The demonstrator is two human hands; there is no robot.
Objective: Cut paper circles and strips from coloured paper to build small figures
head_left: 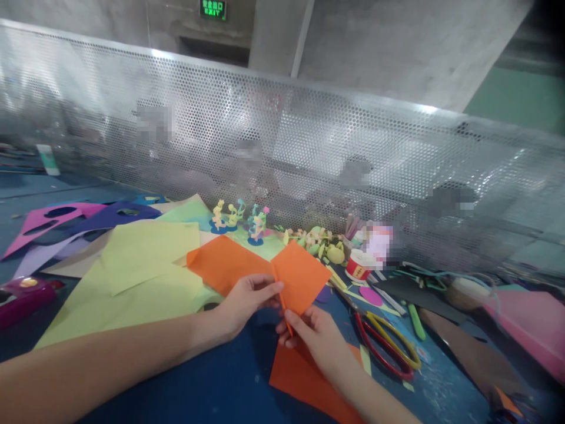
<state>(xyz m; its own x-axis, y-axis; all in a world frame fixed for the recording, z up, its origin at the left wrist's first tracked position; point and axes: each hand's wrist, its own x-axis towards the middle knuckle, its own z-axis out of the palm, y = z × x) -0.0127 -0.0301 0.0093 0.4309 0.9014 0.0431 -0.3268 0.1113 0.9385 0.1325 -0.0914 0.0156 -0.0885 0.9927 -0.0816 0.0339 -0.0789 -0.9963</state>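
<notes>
Orange paper [247, 268]: lay above the blue counter [212, 377], creased in the middle; judged light, thin, floppy, easily torn.
Hold: best at the fold.
Left hand [247, 300]: fingers pinched the crease.
Right hand [315, 335]: pinched the fold's lower end.
Writing: green "EXIT" sign [212, 9].

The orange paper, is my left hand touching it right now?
Touching. The head view shows the left hand pinching the fold of the orange paper, fingertips pressed onto it, with the right hand gripping just below.
</notes>
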